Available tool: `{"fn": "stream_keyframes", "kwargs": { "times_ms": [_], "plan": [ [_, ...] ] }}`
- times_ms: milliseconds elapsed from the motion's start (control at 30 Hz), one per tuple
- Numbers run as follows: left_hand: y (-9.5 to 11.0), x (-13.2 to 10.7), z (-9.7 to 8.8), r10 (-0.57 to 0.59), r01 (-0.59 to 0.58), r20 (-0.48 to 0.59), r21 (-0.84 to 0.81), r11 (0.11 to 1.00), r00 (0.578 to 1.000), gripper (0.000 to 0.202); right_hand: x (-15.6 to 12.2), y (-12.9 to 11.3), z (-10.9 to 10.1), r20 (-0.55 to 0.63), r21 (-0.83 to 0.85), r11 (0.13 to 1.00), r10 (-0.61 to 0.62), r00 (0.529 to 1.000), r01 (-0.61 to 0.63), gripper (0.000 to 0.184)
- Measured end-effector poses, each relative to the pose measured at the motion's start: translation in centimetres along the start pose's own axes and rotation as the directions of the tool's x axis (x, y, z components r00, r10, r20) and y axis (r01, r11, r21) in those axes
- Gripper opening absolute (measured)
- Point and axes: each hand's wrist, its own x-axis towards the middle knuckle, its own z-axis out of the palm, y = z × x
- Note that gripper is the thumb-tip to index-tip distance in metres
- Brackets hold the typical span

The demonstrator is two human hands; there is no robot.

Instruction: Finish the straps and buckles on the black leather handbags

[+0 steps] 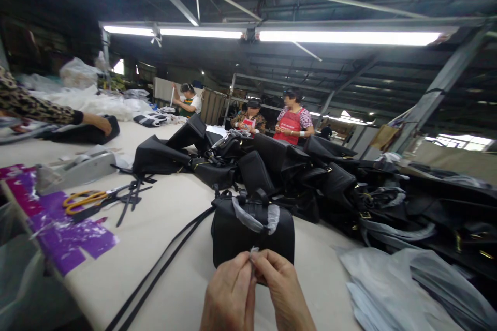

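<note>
A black handbag (233, 235) stands on the pale table right in front of me. Its top handle is wrapped in translucent plastic film (248, 217), and its long black strap (166, 256) trails off to the lower left. My left hand (229, 289) and my right hand (281, 284) meet before the bag's lower front. Fingertips of both are pinched together on a small piece of whitish translucent film (254, 251). Most of that piece is hidden between the fingers, and I cannot tell whether it is joined to the bag.
Many black handbags (272, 165) are heaped behind and to the right. Yellow-handled scissors (85, 200) lie left by purple tape (70, 232); a tape dispenser (81, 168) stands beyond. Plastic bags (411, 284) lie right. A co-worker's hand (97, 121) touches a black item; other people stand behind.
</note>
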Motion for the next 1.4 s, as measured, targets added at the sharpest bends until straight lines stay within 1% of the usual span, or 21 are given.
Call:
{"fn": "stream_keyframes", "kwargs": {
  "times_ms": [133, 200, 267, 300, 367, 433, 467, 500, 533, 600, 667, 733, 800, 933, 1067, 1133, 1200, 1267, 1300, 1333, 1400],
  "plan": [
    [0.6, -1.7, 0.4, -0.105, 0.104, -0.008, -0.023, 0.994, 0.994, 0.034, -0.1, 0.2, 0.0, -0.004, 0.109, 0.993, 0.044, 0.999, -0.044, 0.047],
    [0.8, -1.8, -0.1, -0.178, 0.177, 0.003, -0.123, 0.977, 0.984, 0.029, -0.1, 0.1, 0.0, 0.004, 0.122, 0.991, 0.048, 0.999, -0.049, 0.048],
    [0.8, -1.0, -1.1, -0.305, 0.298, 0.018, -0.273, 0.915, 0.952, 0.029, -0.1, 0.0, 0.0, 0.023, 0.127, 0.991, 0.046, 0.999, -0.049, 0.050],
    [0.8, -0.3, -1.6, -0.394, 0.382, 0.041, -0.349, 0.856, 0.918, 0.029, -0.1, -0.1, 0.1, 0.035, 0.130, 0.990, 0.046, 0.998, -0.050, 0.050],
    [0.9, 1.4, -2.6, -0.560, 0.565, 0.164, -0.459, 0.686, 0.812, 0.030, 0.0, -0.2, 0.1, 0.049, 0.126, 0.991, 0.040, 0.998, -0.046, 0.050],
    [0.9, 2.9, -3.0, -0.606, 0.685, 0.335, -0.476, 0.552, 0.721, 0.032, 0.1, -0.1, 0.1, 0.040, 0.104, 0.994, 0.023, 0.999, -0.027, 0.048],
    [1.0, 3.4, -2.9, -0.590, 0.709, 0.397, -0.446, 0.546, 0.703, 0.030, 0.2, 0.0, 0.0, 0.029, 0.095, 0.995, 0.015, 0.999, -0.018, 0.048],
    [0.9, 3.7, -2.7, -0.570, 0.708, 0.420, -0.405, 0.579, 0.706, 0.028, 0.3, 0.2, 0.0, 0.020, 0.091, 0.996, 0.010, 1.000, -0.012, 0.049],
    [0.9, 3.7, -2.5, -0.552, 0.684, 0.409, -0.357, 0.636, 0.727, 0.025, 0.4, 0.3, 0.0, 0.018, 0.087, 0.996, 0.010, 1.000, -0.011, 0.049],
    [0.5, 3.4, -1.8, -0.504, 0.599, 0.352, -0.253, 0.760, 0.788, 0.019, 0.6, 0.5, -0.1, 0.044, 0.072, 0.997, 0.012, 0.999, -0.016, 0.051],
    [0.0, 3.0, -1.3, -0.443, 0.513, 0.331, -0.163, 0.843, 0.833, 0.018, 0.6, 0.3, -0.4, 0.082, 0.014, 1.000, 0.000, 0.997, -0.001, 0.052],
    [-0.5, 3.0, -1.3, -0.386, 0.442, 0.364, -0.084, 0.893, 0.848, 0.019, 0.4, -0.3, -1.0, 0.082, -0.077, 0.996, -0.034, 0.996, 0.040, 0.054],
    [-1.0, 3.6, -1.6, -0.367, 0.400, 0.385, -0.008, 0.916, 0.847, 0.023, 0.2, -1.1, -2.2, 0.003, -0.163, 0.983, -0.086, 0.996, 0.085, 0.060],
    [-1.8, 5.8, -2.2, -0.348, 0.352, 0.433, 0.074, 0.933, 0.832, 0.028, 0.3, -2.3, -5.9, -0.216, -0.304, 0.943, -0.210, 0.954, 0.139, 0.065],
    [-2.0, 7.2, -2.4, -0.347, 0.326, 0.455, 0.127, 0.937, 0.820, 0.028, 0.7, -2.2, -8.7, -0.318, -0.423, 0.896, -0.286, 0.904, 0.135, 0.059],
    [-1.6, 7.4, -2.6, -0.346, 0.351, 0.489, 0.085, 0.933, 0.801, 0.029, 1.0, -1.9, -8.9, -0.319, -0.459, 0.877, -0.313, 0.894, 0.144, 0.060],
    [-1.3, 7.3, -3.0, -0.354, 0.439, 0.570, -0.013, 0.899, 0.741, 0.027, 1.4, -1.5, -8.5, -0.282, -0.469, 0.867, -0.324, 0.903, 0.165, 0.068],
    [-1.5, 6.8, -3.6, -0.374, 0.547, 0.623, -0.105, 0.831, 0.687, 0.030, 2.0, -1.0, -8.0, -0.224, -0.460, 0.869, -0.313, 0.923, 0.183, 0.078],
    [-1.8, 6.5, -3.9, -0.398, 0.586, 0.610, -0.139, 0.798, 0.686, 0.035, 2.5, -0.8, -8.0, -0.193, -0.453, 0.869, -0.311, 0.931, 0.197, 0.084],
    [-2.2, 6.2, -4.1, -0.438, 0.615, 0.563, -0.166, 0.771, 0.701, 0.039, 3.0, -0.5, -8.0, -0.162, -0.447, 0.869, -0.312, 0.936, 0.212, 0.088],
    [-3.6, 5.4, -4.4, -0.544, 0.642, 0.388, -0.191, 0.743, 0.744, 0.046, 4.1, 0.2, -8.4, -0.120, -0.428, 0.873, -0.313, 0.942, 0.236, 0.092]
  ]
}}
